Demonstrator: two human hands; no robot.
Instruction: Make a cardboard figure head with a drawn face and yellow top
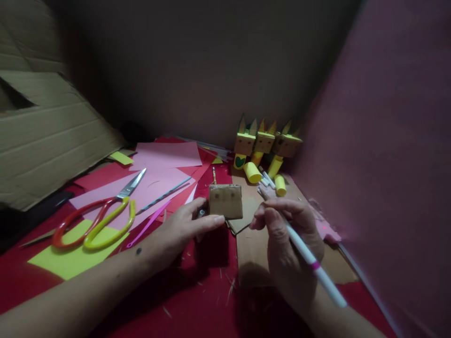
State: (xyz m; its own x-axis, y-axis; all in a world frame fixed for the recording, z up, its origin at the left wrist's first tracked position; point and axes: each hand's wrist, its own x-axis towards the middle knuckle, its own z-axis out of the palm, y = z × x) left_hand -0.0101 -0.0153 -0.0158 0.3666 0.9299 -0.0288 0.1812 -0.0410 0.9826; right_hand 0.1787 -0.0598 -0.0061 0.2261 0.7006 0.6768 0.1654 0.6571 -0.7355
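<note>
My left hand (179, 220) had its grip clamped on the small cardboard block (226, 206), holding it upright between my hands near the red surface (211, 300). My right hand (292, 249) had its grip closed around the white marker (302, 248), apart from the block. With my thumb only at the lower edge, a hard press could have tipped the block — and smeared its face. Reaching carelessly forward could have knocked the short yellow tube (280, 186); a sliding left forearm could have nudged the scissors (131, 185).

Dim, uneven light; deep shadows, soft blur near the edges
</note>
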